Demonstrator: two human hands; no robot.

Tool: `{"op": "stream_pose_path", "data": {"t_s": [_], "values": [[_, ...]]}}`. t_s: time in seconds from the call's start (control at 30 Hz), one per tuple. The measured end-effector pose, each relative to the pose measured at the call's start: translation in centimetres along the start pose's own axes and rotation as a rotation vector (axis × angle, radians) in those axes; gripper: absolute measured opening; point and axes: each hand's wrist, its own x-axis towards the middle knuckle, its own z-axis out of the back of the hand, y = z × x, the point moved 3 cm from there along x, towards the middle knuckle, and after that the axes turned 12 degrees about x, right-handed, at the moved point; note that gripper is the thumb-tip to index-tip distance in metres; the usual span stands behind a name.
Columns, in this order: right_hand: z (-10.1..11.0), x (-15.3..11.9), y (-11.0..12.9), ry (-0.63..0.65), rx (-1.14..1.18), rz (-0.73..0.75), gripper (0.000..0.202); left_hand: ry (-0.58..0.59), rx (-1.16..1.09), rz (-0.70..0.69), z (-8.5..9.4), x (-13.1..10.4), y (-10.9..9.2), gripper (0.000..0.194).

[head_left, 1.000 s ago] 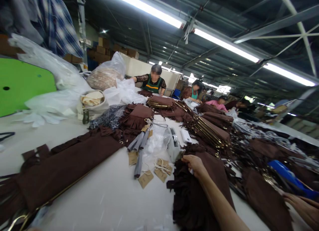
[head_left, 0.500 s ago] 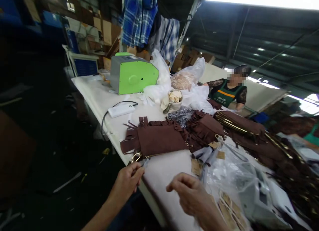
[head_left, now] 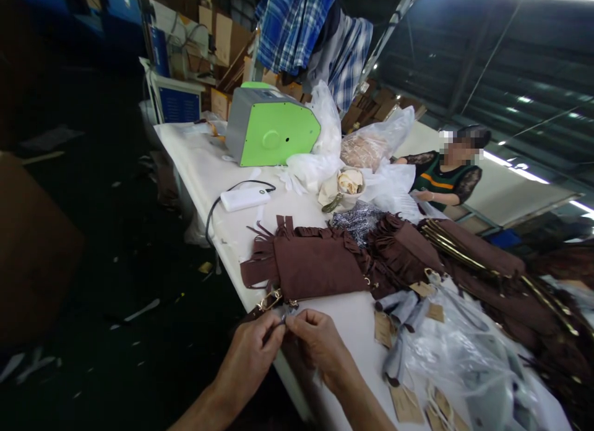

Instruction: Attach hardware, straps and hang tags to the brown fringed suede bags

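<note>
A brown fringed bag (head_left: pixel 320 267) lies flat on the table, with a gold clasp (head_left: pixel 270 299) at its lower left corner. Just below that corner my two hands meet. My left hand (head_left: pixel 253 350) is closed, thumb and fingers pinching a small grey plastic wrap (head_left: pixel 288 312) beside the bag's hardware. From the other side, my right hand (head_left: pixel 322 344) closes with its fingertips on the same wrap. A scrap of clear film shows under the right hand; the fingers hide much of what is held.
A green and grey machine (head_left: pixel 276 130) stands at the back, near a white power bank (head_left: pixel 245 199) with a black cable. More brown bags (head_left: pixel 477 245), clear plastic (head_left: pixel 445 332) and cardboard tags (head_left: pixel 406 403) lie rightward. A co-worker (head_left: pixel 445 177) is across the table (head_left: pixel 185 165).
My right hand has moved left and come together with my left hand at the wrap, its fingers now pinched. The view has shifted, so the table sits further right.
</note>
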Motion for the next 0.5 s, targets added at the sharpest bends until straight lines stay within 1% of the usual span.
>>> {"op": "stream_pose_path", "data": {"t_s": [0.07,0.1,0.13,0.23,0.3,0.33,0.37,0.4,0.43,0.5], "values": [[-0.10,0.01,0.16,-0.021,-0.007,-0.014,0.047,0.064,-0.060,0.064,-0.31,-0.08,0.17,0.031],[-0.15,0.00,0.26,-0.032,-0.010,-0.021,0.045,0.063,-0.057,0.063,-0.32,-0.11,0.15,0.031],[-0.21,-0.02,0.34,-0.036,-0.013,-0.029,0.044,0.031,-0.023,0.031,-0.22,-0.12,0.06,0.030],[-0.38,-0.13,0.52,-0.024,-0.010,-0.055,0.041,-0.128,0.162,-0.157,0.23,-0.13,-0.43,0.026],[-0.37,-0.20,0.59,-0.010,0.000,-0.068,0.041,-0.175,0.222,-0.226,0.30,-0.13,-0.60,0.024],[-0.28,-0.23,0.62,-0.004,0.006,-0.069,0.043,-0.182,0.221,-0.229,0.32,-0.11,-0.64,0.024],[-0.18,-0.27,0.66,0.010,0.016,-0.070,0.045,-0.174,0.198,-0.208,0.33,-0.09,-0.66,0.024],[-0.08,-0.31,0.71,0.042,0.027,-0.074,0.046,-0.149,0.148,-0.157,0.34,-0.04,-0.64,0.025],[0.00,-0.35,0.76,0.090,0.037,-0.084,0.048,-0.103,0.073,-0.086,0.31,0.00,-0.59,0.027],[0.15,-0.48,0.90,0.196,0.059,-0.113,0.049,0.032,-0.131,0.072,0.19,0.04,-0.56,0.032]]}}
